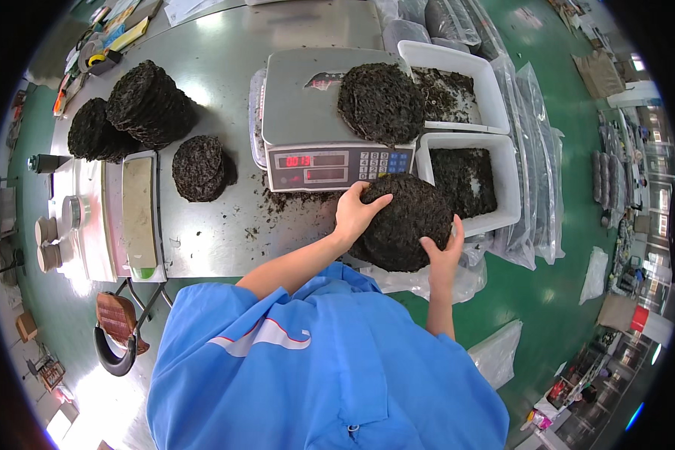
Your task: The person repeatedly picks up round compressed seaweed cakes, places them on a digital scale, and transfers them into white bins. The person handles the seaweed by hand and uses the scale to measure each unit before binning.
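A round, dark cake of what looks like dried seaweed [408, 222] is held between my two hands at the front of the table. My left hand [359, 212] grips its upper left edge, thumb on top. My right hand [445, 253] has its lower right edge between thumb and fingers. More dark layers show beneath its lower left side. Just beyond, a digital scale [298, 121] with a steel pan and lit red display carries another dark round cake [381, 104] on its right part. That cake overhangs the pan's edge.
White plastic bins [509, 185] with dark flakes stand right of the scale. Stacks of round cakes [146, 104] and a smaller stack [199, 169] are on the steel table [214, 247] at left. Crumbs lie before the scale. Filled clear bags [520, 163] lie along the right.
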`<action>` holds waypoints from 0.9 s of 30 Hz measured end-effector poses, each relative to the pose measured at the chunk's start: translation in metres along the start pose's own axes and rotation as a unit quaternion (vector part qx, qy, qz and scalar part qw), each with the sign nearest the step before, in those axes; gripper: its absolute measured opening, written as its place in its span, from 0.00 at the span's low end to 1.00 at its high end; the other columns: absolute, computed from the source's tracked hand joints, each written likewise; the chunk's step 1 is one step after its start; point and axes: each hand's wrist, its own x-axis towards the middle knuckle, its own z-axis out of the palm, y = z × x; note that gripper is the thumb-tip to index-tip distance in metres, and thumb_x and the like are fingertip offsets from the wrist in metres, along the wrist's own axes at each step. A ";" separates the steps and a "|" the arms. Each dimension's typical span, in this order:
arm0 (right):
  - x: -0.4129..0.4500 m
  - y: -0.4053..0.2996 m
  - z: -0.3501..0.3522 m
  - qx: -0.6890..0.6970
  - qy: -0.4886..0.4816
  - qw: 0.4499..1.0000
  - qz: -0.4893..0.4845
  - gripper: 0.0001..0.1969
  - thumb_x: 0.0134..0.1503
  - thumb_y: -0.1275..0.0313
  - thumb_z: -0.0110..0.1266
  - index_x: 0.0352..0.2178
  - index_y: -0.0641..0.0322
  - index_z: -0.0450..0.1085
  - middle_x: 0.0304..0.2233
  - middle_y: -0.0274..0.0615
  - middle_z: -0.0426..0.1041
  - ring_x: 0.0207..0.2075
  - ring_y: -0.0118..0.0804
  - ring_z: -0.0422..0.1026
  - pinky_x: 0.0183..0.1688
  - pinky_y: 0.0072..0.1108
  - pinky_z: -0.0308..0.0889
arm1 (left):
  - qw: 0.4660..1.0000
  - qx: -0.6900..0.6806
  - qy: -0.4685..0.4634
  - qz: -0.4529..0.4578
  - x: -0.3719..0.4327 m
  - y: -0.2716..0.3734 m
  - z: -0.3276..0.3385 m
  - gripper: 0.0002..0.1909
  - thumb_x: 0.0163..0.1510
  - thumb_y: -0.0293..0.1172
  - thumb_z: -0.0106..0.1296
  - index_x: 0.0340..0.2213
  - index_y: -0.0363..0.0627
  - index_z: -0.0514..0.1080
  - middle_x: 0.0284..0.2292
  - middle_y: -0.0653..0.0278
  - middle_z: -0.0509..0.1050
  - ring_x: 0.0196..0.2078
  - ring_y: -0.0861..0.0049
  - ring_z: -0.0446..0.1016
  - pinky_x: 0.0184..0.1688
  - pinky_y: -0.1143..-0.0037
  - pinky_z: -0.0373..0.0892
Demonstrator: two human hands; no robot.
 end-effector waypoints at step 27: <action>0.147 0.002 0.194 -0.432 -0.076 0.849 -0.294 0.41 0.40 0.55 0.63 0.53 0.61 0.56 0.55 0.53 0.55 0.58 0.52 0.51 0.59 0.45 0.41 | 0.958 -0.253 0.131 0.011 0.052 -0.019 -0.155 0.30 0.53 0.40 0.53 0.52 0.40 0.56 0.42 0.61 0.65 0.46 0.76 0.63 0.51 0.76 0.59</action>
